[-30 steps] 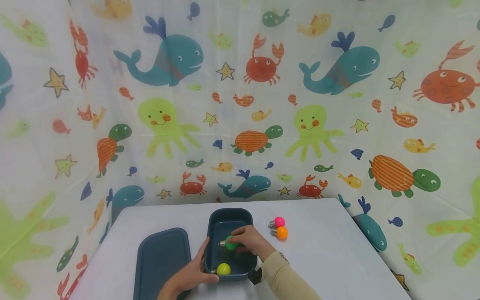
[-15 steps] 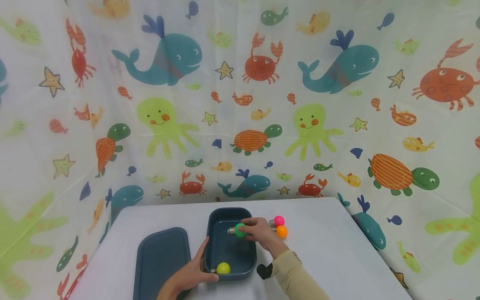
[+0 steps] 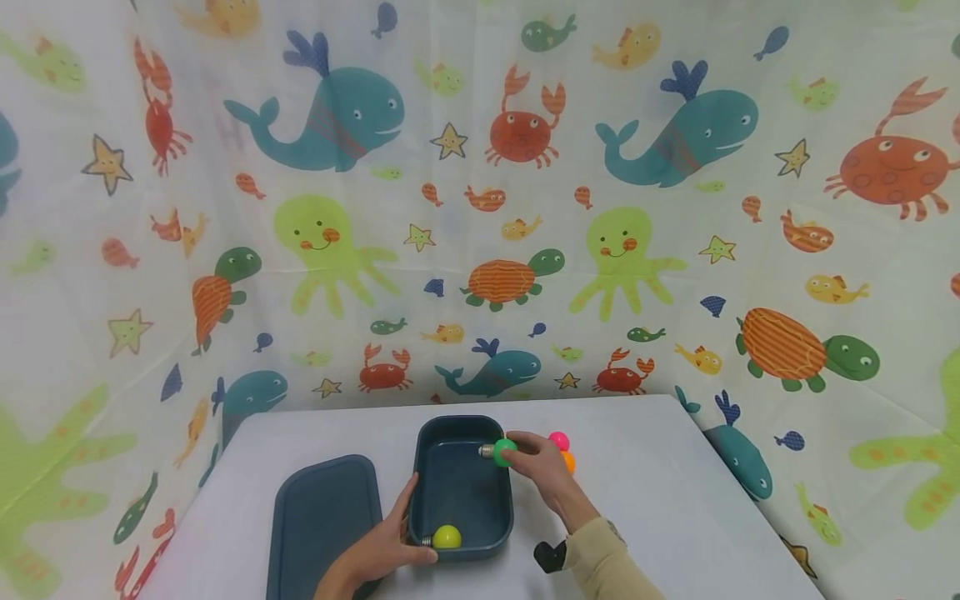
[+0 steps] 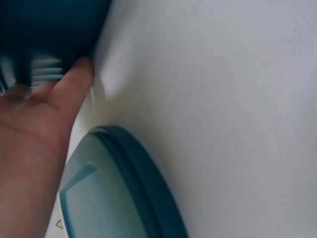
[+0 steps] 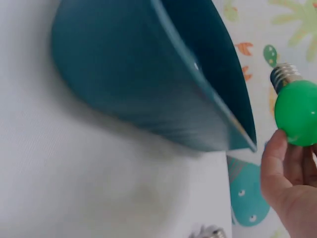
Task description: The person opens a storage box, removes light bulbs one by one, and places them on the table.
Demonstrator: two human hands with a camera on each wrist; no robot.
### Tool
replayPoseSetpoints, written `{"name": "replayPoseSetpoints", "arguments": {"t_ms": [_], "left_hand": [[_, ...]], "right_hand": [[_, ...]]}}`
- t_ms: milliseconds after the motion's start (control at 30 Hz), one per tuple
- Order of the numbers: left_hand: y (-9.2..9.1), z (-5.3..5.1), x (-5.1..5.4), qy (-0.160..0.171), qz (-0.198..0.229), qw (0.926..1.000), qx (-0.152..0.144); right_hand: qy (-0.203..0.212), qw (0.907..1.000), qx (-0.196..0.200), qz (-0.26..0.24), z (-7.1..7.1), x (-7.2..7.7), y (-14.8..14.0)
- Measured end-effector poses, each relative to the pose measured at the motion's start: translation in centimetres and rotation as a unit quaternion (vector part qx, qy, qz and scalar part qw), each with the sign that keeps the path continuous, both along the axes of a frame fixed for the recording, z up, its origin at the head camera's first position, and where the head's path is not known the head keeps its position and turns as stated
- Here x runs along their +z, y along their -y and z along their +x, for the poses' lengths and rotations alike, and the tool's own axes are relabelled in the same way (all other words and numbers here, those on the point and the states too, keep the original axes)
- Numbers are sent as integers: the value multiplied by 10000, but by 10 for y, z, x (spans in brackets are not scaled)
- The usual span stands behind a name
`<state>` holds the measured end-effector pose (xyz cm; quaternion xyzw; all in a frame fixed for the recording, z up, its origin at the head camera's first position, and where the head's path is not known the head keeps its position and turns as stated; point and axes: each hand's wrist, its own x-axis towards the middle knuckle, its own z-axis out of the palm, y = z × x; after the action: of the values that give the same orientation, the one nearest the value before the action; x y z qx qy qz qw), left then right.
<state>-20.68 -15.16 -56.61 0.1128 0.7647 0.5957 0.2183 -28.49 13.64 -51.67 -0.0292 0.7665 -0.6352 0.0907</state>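
On a white counter [image 3: 652, 500], a deep dark-blue box [image 3: 450, 492] stands uncovered, long side running away from the person. Its only contents in sight are one yellow light bulb [image 3: 447, 537], lying in the near-left corner with its metal cap pointing left. The rest of the box floor shows bare. A dark-blue lid [image 3: 322, 517] lies off the box, flat on the counter to its left.

The right hand [image 3: 551, 475] pinches a green bulb [image 3: 505, 452] in the air at the box's right rim, cap pointing left over the inside. The left hand [image 3: 386, 542] grasps nothing small; its extended fingers and thumb press the box's near-left corner.

Beyond the right hand, partly hidden, a pink bulb [image 3: 558, 439] and an orange bulb [image 3: 569, 462] rest on the counter. The work looks midway: two bulbs outside, one held, one inside, lid still off.
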Motion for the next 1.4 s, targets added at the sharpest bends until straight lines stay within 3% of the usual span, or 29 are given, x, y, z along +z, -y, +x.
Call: {"name": "replayPoseSetpoints", "arguments": {"t_ms": [500, 1200, 1400], "left_hand": [[1, 1, 3, -27, -26, 10000, -6], [0, 2, 3, -117, -65, 9999, -51], [1, 2, 3, -118, -54, 9999, -93]], "right_hand": [[-695, 9957, -557, 272, 11, -13, -39], [-909, 9939, -619, 71, 22, -27, -71], [-790, 9941, -717, 171, 26, -31, -78]]}}
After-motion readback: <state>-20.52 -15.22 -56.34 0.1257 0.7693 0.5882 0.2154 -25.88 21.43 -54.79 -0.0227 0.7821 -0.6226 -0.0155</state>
